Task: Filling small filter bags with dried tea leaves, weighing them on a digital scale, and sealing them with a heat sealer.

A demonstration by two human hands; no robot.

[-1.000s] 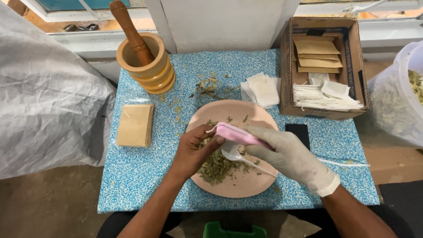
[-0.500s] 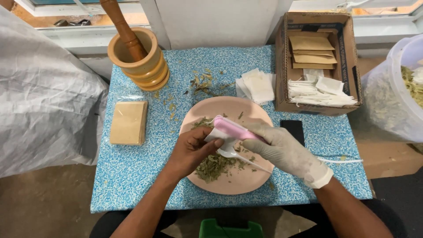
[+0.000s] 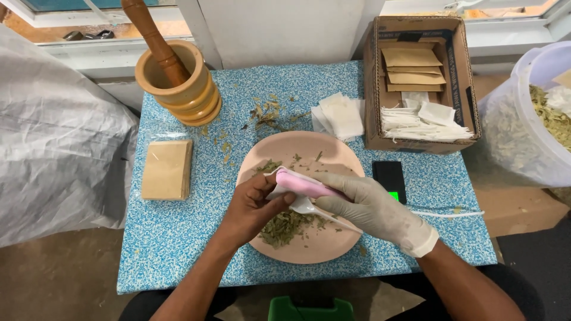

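My bare left hand (image 3: 253, 205) pinches a small white sachet (image 3: 278, 190) over a pink plate (image 3: 303, 160). My right hand (image 3: 372, 208), in a pale glove, grips a pink-handled white spoon (image 3: 306, 185) whose bowl rests at the sachet's mouth. A heap of dried green leaves (image 3: 288, 226) lies on the plate just under both hands.
A wooden mortar with pestle (image 3: 178, 80) stands at the back left of the blue speckled table (image 3: 178, 249). A tan packet stack (image 3: 166, 169) lies left. White sachets (image 3: 340, 114), a cardboard box of envelopes (image 3: 416, 77), a small black scale (image 3: 389, 178) and a tub of leaves (image 3: 535, 119) sit to the right.
Both hands stay together over the plate with spoon and sachet; the view has shifted slightly. The spoon has tipped a little lower toward the sachet.
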